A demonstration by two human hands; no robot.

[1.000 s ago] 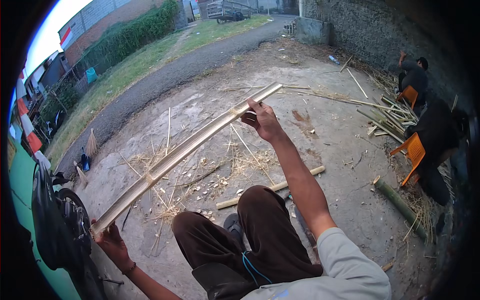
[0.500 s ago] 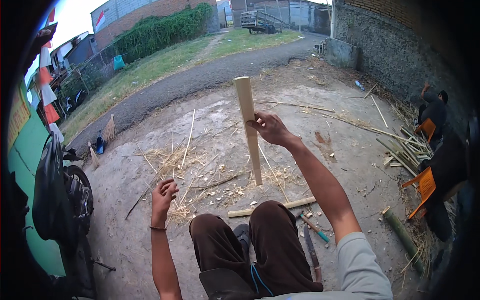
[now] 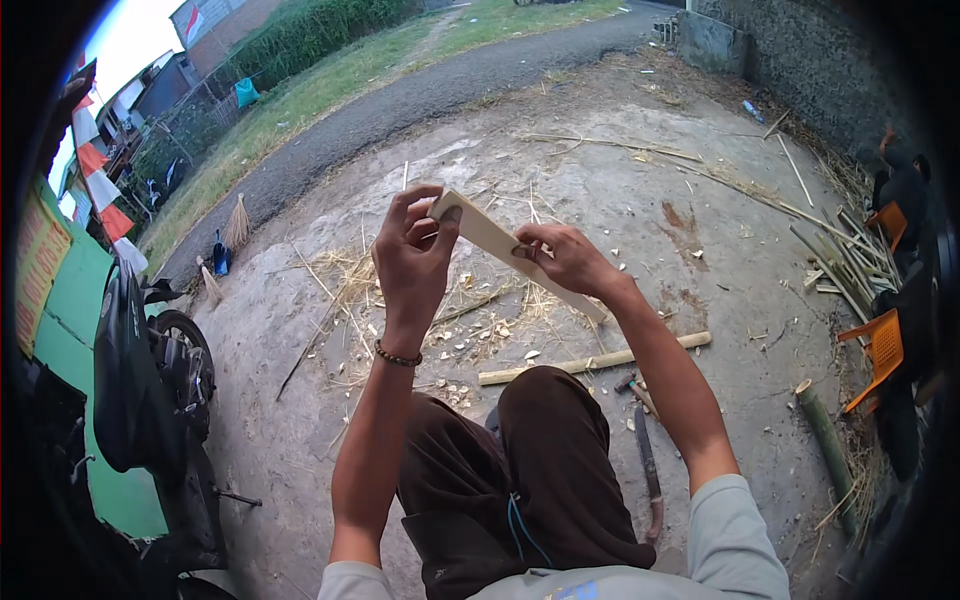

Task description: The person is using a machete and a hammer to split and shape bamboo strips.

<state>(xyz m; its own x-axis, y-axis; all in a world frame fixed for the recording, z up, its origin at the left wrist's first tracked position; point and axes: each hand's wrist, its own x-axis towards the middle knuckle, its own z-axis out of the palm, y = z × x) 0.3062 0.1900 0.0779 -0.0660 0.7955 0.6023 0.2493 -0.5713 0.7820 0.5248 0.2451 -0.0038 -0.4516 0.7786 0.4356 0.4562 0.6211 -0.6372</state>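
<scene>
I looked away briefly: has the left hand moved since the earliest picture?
Yes, the left hand moved rightward and up the picture, away from the motorbike, and now grips the bamboo strip.

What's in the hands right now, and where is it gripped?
A split bamboo strip: the left hand grips its upper-left end, and the right hand grips it near mid-length.

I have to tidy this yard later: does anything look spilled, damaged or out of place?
Shavings litter the concrete, and a reddish-brown stain discolours it, though whether something spilled is unclear. A bottle lies near the wall, looking discarded. The held strip shows no obvious damage.
</scene>
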